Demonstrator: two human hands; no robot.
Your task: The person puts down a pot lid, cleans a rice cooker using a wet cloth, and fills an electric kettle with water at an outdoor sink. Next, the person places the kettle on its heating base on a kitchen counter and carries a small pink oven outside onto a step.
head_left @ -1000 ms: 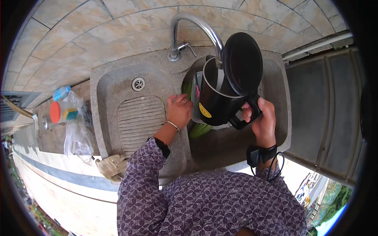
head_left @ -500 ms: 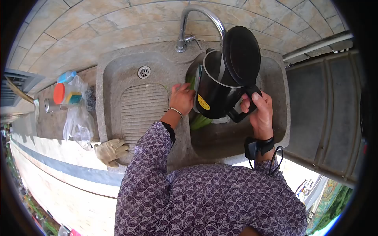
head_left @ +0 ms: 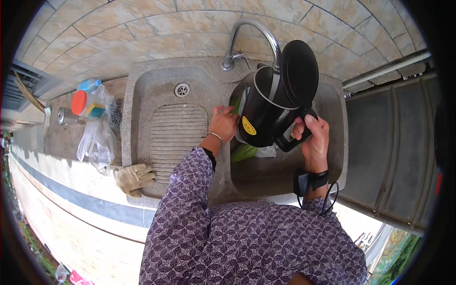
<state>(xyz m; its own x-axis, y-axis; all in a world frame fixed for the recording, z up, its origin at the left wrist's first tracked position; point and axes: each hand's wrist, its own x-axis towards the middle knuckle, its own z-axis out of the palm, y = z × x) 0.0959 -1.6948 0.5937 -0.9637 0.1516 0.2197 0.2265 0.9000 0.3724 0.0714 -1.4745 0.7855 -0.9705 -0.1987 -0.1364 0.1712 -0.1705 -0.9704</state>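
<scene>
A black kettle [head_left: 266,114] with a yellow sticker is tilted under the faucet [head_left: 254,23], over the right basin, its round black lid [head_left: 299,73] standing open. A stream of water runs into its mouth. The kettle's handle is gripped by my right hand [head_left: 314,142]. My left hand [head_left: 224,124] is at the divider between the basins, beside the kettle's left side, fingers bent; their tips are partly hidden and what they touch is unclear. Beneath the kettle, something green [head_left: 244,152] and a clear plastic item [head_left: 266,151] lie in the right basin.
The left basin has a drain [head_left: 182,90] and a ribbed slope [head_left: 178,137]. A work glove [head_left: 134,179] lies on its front left corner. Further left are a red-lidded jar [head_left: 88,104], a can [head_left: 67,116], a blue bottle [head_left: 89,85] and a plastic bag [head_left: 98,145].
The view has shifted, so the sink sits slightly differently in the frame. My right hand still holds the kettle under the faucet, and my left hand stays close beside it.
</scene>
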